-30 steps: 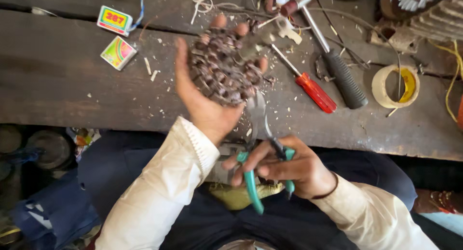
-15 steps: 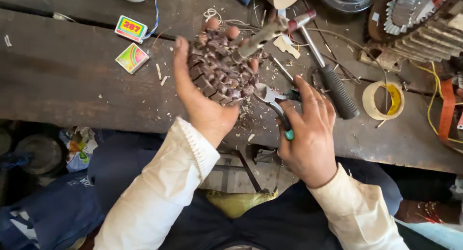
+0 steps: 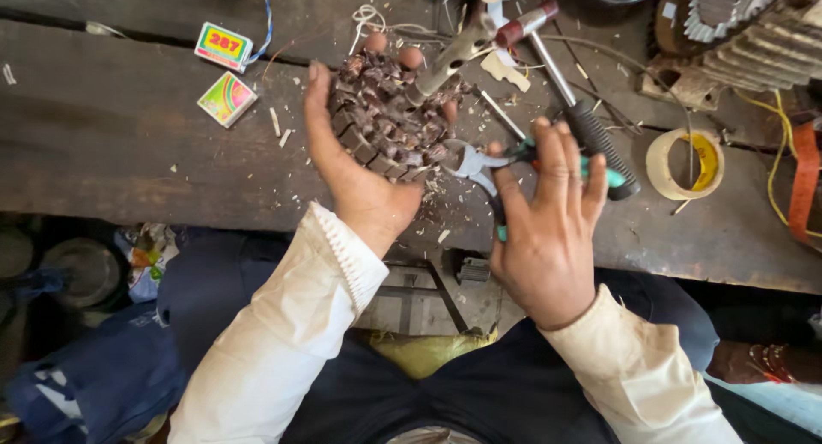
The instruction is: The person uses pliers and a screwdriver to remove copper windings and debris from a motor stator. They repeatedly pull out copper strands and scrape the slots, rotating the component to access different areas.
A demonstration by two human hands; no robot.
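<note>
Right hand (image 3: 548,230) has slid its teal pliers (image 3: 479,166) up against the wound core (image 3: 385,119) cupped in the left hand (image 3: 360,183), stripping looks barely started.

Soft even daylight, sharp centre, perhaps slight wide-angle stretch at edges.

Bare bench (image 3: 128,161) lies left; screwdriver (image 3: 591,127) and tape roll (image 3: 685,163) crowd right.
</note>
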